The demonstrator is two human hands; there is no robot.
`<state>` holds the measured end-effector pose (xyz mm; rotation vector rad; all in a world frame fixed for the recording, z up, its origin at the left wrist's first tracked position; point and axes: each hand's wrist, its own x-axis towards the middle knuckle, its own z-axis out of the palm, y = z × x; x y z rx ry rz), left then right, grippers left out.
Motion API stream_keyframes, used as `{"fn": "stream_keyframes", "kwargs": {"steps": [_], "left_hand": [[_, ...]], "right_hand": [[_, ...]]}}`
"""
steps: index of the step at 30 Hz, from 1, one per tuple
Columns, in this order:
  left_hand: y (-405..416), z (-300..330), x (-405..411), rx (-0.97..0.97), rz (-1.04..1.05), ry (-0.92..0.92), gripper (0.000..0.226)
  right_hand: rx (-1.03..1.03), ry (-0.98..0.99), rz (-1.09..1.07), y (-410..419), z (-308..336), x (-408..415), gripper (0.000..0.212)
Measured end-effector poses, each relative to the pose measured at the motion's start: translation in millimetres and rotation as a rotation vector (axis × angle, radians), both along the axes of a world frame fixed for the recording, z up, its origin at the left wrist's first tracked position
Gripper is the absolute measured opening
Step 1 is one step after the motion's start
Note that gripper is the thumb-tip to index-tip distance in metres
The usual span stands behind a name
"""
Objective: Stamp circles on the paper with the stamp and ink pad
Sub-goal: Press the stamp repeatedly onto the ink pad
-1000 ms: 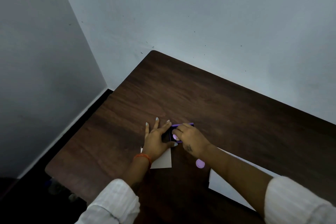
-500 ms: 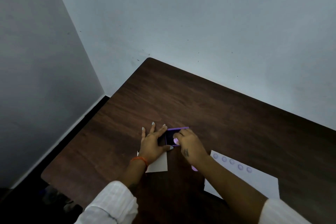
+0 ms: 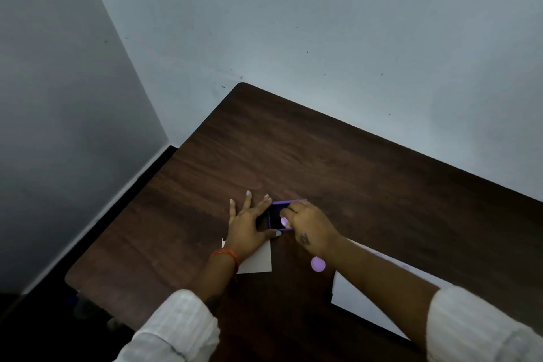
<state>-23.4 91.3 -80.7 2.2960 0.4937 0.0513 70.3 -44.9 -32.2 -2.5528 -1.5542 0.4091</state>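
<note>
The table (image 3: pixel 338 161) is dark brown wood grain. The ink pad (image 3: pixel 276 216) is dark with a purple rim, the stamp (image 3: pixel 285 222) lilac. The paper (image 3: pixel 361 300) is white, the wrist band (image 3: pixel 226 254) orange.

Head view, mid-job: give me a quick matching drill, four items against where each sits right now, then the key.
Items:
1. ink pad
2. left hand
3. lilac round cap
4. large paper

Places:
A. lying loose on the wood between the two papers
B. under the right forearm
C. flat on the table, beside the pad
D. between both hands, right hand pressing a stamp on it

Pairs: 1-D, 2-C, 3-A, 4-B
</note>
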Motion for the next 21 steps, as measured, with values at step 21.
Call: {"fn": "stream_keyframes", "kwargs": {"steps": [21], "left_hand": [[-5, 3, -2, 0.003, -0.006, 0.025, 0.078]], "right_hand": [[0.032, 0.017, -0.080, -14, 6, 6, 0.027]]}}
